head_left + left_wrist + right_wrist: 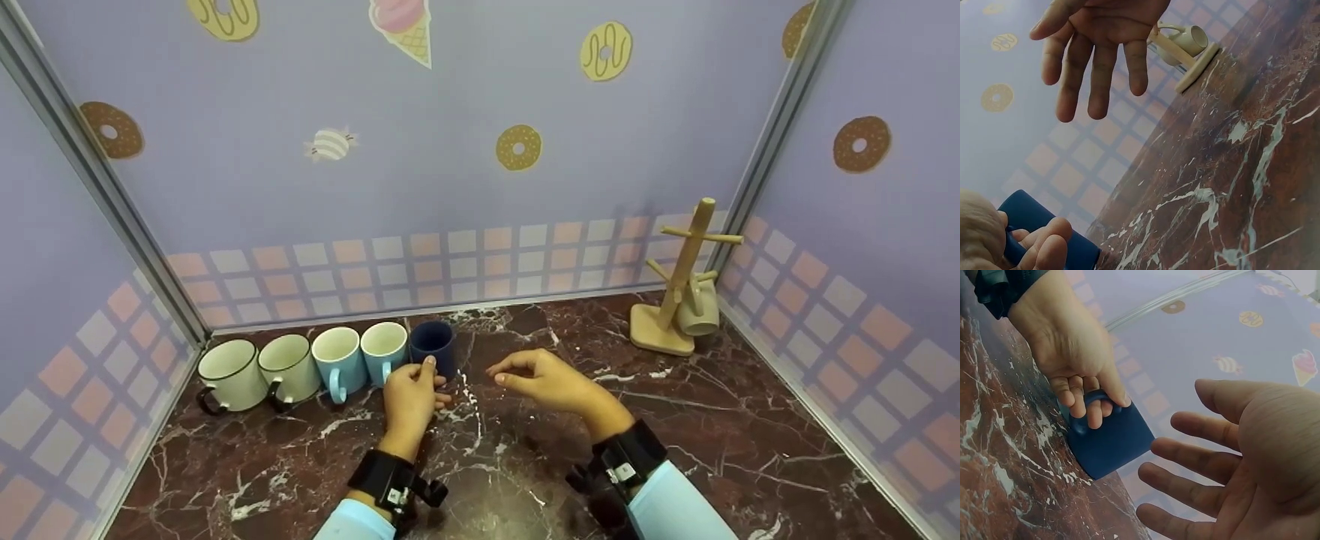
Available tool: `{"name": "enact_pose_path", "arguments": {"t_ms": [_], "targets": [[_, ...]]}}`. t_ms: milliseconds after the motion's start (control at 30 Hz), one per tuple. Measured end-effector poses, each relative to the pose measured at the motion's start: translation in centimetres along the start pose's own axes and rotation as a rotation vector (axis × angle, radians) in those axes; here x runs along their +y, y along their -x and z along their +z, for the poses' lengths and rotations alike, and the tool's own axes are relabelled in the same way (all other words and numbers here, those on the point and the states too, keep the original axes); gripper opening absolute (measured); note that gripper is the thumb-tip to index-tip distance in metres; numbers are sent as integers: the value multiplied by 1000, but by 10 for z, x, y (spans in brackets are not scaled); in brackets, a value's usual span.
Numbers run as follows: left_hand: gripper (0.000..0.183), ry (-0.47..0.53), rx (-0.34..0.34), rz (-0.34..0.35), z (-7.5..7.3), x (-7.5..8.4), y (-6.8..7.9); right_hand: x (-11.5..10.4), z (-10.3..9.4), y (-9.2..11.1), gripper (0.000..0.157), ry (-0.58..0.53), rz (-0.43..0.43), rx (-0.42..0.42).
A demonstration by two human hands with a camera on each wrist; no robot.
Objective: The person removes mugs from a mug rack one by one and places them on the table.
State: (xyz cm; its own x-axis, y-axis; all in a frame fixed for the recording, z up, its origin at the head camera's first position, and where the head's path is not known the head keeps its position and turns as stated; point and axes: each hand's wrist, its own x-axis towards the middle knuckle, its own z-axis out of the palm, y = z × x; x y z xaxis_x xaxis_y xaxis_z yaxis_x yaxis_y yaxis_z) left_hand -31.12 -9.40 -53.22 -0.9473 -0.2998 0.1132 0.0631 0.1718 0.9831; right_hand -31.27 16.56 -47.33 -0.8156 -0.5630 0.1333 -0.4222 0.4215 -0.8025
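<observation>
My left hand (409, 396) holds a dark blue mug (442, 351) by its handle (1096, 395). In the right wrist view the thumb lies along the top of that handle and the fingers curl through it. The mug stands at the right end of a row of mugs, with its base close to the table. To its right, my right hand (553, 384) hovers over the table, holding nothing. Its fingers are spread and relaxed in both wrist views, and its fingertips point toward the blue mug.
Left of the blue mug stand two light blue mugs (349, 361) and two cream mugs with dark handles (241, 382). A wooden mug tree (681, 277) stands at the back right, with a cream mug (699, 311) hanging on a low peg. Patterned walls (465, 187) enclose the marbled table (675, 412).
</observation>
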Motion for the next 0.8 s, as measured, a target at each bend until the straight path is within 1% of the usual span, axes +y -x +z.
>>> {"name": "enact_pose_path", "arguments": {"t_ms": [133, 233, 300, 367, 433, 500, 567, 667, 733, 800], "targets": [[40, -6, 6, -9, -3, -1, -1, 0, 0, 1, 27, 0, -1, -19], [35, -24, 4, 3, -5, 0, 0, 0, -2, 2, 28, 13, -4, -31], [30, -64, 13, 22, -7, 1, 2, 0, -3, 3, 28, 21, 2, -43], [26, -143, 40, 59, -9, 2, 5, 0, -5, 4, 28, 22, 11, -55], [25, -251, 84, 118, -12, 6, 9, -1, -7, 5, 28, 15, 22, -57], [25, -342, 128, 203, -16, 12, 11, -1, -10, 5, 27, 7, 25, -35], [24, -405, 169, 290, -20, 19, 13, -1, -12, 5, 26, 0, 22, -2], [20, -416, 186, 435, -25, 30, 16, -2, -16, 6, 25, -19, 10, 44], [18, -424, 185, 528, -27, 38, 19, -3, -18, 7, 26, -32, 0, 56], [17, -439, 161, 610, -27, 47, 23, -3, -20, 8, 28, -50, -14, 59]]}}
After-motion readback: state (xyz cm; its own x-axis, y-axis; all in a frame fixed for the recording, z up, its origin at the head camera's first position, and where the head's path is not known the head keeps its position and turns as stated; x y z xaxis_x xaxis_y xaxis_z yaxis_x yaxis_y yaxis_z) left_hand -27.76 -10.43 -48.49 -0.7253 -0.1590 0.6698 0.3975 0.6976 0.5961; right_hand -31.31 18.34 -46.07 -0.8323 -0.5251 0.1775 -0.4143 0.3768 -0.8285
